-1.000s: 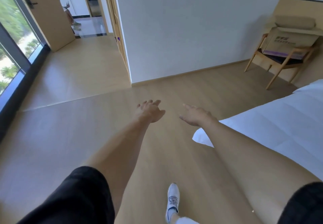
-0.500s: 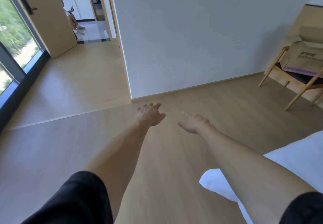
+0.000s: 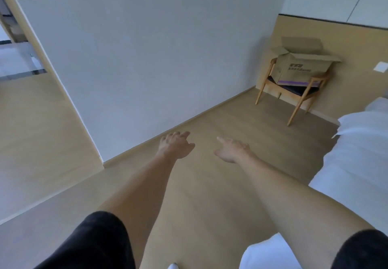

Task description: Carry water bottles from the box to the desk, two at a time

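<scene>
An open cardboard box [image 3: 300, 67] with raised flaps stands on a wooden chair [image 3: 294, 92] in the far right corner. Its inside is hidden, and no water bottle or desk shows. My left hand [image 3: 175, 146] and my right hand [image 3: 232, 150] are stretched out in front of me over the wooden floor, both empty with relaxed fingers. The box is well ahead of them, to the right.
A white bed [image 3: 357, 163] runs along the right side. A pale wall [image 3: 147, 59] faces me, ending at a corner [image 3: 100, 159] on the left, with a passage [image 3: 31, 121] beyond. Wooden floor [image 3: 210, 195] lies between me and the chair.
The view has swung to the right: the window and doorway have left the frame and the chair with the box has come nearer to the middle. Both hands stay outstretched and empty.
</scene>
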`<state>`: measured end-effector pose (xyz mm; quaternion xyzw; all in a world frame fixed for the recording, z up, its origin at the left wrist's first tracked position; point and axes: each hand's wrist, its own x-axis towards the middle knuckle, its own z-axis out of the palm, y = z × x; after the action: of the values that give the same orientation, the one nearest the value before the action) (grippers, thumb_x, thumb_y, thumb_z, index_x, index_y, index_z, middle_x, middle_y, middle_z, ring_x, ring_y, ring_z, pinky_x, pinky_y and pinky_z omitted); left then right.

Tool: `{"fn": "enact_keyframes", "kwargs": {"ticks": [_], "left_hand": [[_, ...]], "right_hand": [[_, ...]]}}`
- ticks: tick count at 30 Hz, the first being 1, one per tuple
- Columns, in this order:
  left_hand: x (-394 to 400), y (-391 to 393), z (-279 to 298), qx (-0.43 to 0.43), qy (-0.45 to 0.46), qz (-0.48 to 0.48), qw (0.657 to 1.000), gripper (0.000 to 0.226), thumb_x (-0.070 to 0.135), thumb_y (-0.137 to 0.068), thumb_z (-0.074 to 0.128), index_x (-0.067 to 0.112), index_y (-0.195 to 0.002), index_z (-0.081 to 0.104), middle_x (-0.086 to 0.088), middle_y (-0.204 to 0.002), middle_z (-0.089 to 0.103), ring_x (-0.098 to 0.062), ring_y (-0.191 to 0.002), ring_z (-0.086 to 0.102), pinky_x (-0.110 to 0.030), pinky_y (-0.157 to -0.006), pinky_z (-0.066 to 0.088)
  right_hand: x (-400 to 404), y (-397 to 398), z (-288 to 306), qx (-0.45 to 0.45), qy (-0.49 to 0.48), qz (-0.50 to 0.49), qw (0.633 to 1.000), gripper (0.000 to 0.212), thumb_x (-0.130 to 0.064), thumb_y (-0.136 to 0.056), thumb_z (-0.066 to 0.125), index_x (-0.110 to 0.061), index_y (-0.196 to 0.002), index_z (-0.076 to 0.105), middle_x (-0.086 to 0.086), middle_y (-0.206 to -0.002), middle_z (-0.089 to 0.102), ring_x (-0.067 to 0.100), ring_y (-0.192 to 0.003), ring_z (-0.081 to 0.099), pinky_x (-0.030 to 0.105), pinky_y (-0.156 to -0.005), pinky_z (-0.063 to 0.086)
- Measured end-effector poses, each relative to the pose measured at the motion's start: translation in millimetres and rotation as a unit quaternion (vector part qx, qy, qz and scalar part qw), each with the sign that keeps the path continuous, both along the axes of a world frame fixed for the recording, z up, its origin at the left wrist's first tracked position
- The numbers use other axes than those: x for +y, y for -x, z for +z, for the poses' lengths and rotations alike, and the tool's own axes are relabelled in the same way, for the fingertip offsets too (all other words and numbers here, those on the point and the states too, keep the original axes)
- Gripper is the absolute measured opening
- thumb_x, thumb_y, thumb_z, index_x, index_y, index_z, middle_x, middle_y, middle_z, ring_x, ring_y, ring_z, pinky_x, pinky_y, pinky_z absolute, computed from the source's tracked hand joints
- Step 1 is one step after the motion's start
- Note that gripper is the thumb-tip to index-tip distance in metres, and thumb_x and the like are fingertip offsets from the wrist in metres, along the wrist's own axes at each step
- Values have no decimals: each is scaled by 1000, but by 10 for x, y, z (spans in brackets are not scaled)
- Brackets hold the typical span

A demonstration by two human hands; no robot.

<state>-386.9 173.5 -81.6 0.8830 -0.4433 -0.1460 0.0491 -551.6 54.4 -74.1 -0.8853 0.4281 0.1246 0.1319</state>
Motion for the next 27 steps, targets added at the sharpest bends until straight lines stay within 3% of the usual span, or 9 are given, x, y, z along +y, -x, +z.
{"fn": "enact_keyframes", "kwargs": {"ticks": [5, 15, 27], "left_hand": [[-904, -524, 187, 6, 6, -67, 998, 62, 53, -98, 40, 34, -155, 28, -5, -156, 39, -27, -143, 37, -45, -115, 29], [-2606, -705, 68, -6, 14, -184, 983, 60, 51, -99, 42, 33, -155, 30, -3, -157, 38, -26, -143, 36, -42, -113, 29], [-5127, -1177, 253, -20, 21, -185, 982, 58, 49, -99, 44, 29, -152, 35, -5, -152, 43, -29, -137, 41, -44, -110, 34]], "right_hand": [[-586, -379, 123, -12, 6, -59, 998, 69, -59, -96, 41, -36, -157, 20, 8, -159, 36, 28, -144, 36, 47, -115, 26], [-2027, -571, -32, -24, 13, -169, 985, 70, -62, -96, 43, -34, -157, 24, 7, -160, 35, 30, -145, 34, 49, -115, 24], [-4461, -889, -10, -36, 0, -183, 983, 68, -59, -98, 44, -30, -157, 26, 7, -160, 34, 29, -146, 34, 46, -117, 28]]}}
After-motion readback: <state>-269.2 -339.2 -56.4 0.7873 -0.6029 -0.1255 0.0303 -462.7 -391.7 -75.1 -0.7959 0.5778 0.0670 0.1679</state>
